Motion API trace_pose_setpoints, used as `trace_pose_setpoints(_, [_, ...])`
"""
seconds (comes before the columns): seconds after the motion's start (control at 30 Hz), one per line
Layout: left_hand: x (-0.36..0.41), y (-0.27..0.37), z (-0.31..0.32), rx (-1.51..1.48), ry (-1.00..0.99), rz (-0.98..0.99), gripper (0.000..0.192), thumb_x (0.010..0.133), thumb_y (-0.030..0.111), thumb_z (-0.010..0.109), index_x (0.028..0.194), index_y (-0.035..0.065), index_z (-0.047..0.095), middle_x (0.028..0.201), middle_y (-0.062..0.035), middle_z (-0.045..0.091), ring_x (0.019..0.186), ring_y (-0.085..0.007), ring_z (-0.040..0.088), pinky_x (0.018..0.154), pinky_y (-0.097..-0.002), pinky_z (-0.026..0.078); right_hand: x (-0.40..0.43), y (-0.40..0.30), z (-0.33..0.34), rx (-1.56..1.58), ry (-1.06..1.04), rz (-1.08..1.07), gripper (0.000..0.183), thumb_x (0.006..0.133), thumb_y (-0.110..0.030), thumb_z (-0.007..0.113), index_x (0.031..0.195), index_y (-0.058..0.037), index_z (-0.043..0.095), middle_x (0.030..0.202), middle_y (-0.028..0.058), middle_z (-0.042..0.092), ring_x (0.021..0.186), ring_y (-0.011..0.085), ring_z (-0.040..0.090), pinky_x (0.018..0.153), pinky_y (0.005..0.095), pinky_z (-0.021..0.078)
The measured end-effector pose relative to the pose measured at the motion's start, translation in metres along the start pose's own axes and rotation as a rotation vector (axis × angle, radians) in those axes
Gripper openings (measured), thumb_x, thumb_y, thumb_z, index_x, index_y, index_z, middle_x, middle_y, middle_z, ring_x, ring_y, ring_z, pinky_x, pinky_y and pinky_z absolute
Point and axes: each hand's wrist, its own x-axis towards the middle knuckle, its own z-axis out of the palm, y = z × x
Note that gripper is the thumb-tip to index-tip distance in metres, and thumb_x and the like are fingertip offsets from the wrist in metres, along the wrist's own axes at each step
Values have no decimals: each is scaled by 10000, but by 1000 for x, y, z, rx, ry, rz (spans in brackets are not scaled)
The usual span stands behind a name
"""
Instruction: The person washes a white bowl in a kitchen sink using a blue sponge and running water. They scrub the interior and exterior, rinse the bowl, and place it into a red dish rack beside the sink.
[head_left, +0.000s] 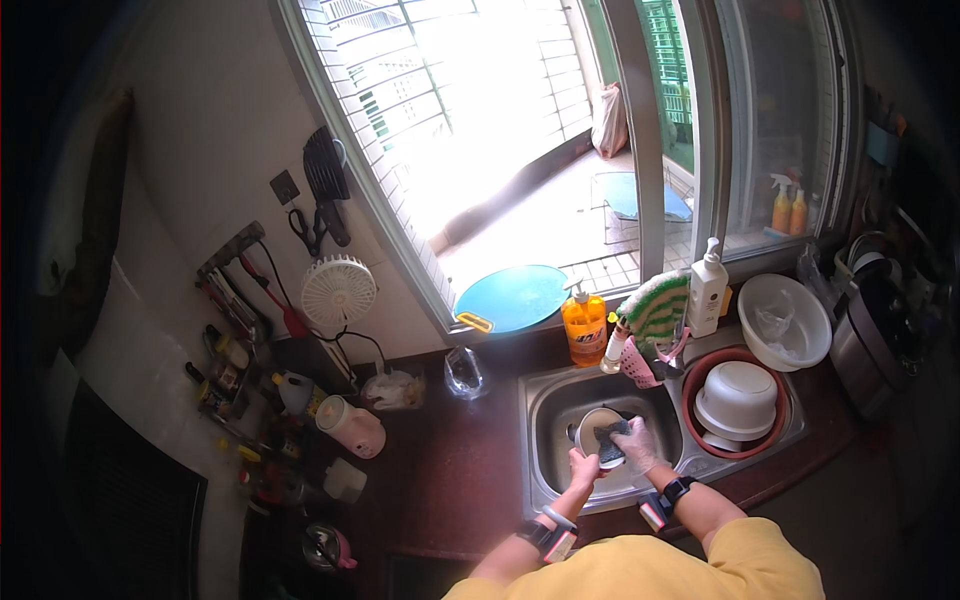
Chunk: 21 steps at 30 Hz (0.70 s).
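Note:
Over the stainless steel sink (550, 450), my left hand (583, 466) grips the near rim of a white bowl (592, 427), which is tilted. My right hand (637, 444), in a thin clear glove, presses a dark scrubbing cloth (609, 441) against the bowl's inside. Part of the bowl is hidden by the cloth and fingers. Right of the basin, a reddish-brown tub (690, 390) holds an upturned white pot (741, 390) and other white dishes. A pink basket (637, 365) hangs at the sink's back edge, with a green and white striped cloth (658, 309) above it.
Behind the sink stand an orange soap bottle (584, 330) and a white pump bottle (706, 292). A white basin (784, 300) sits at the back right. A clear plastic container (463, 373), a pink jug (352, 429) and a small white fan (338, 291) are to the left.

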Motion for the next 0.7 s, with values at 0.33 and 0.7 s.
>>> trace_pose_setpoints(0.33, [-6,21,-6,549,-217,-63,281,661,72,558,887,-74,477,845,-228,572,795,-284,610,623,-371,510,5,50,26,215,-56,35,353,760,-226,660,1012,-7,543,901,139,634,833,209,621,699,322,496])
trace_pose_setpoints(0.7, [6,-5,0,417,-58,107,422,660,127,558,1019,-26,398,648,-136,580,501,-252,589,486,-343,491,1,43,24,227,11,63,312,755,-278,633,905,-4,640,790,125,653,712,218,632,615,343,486])
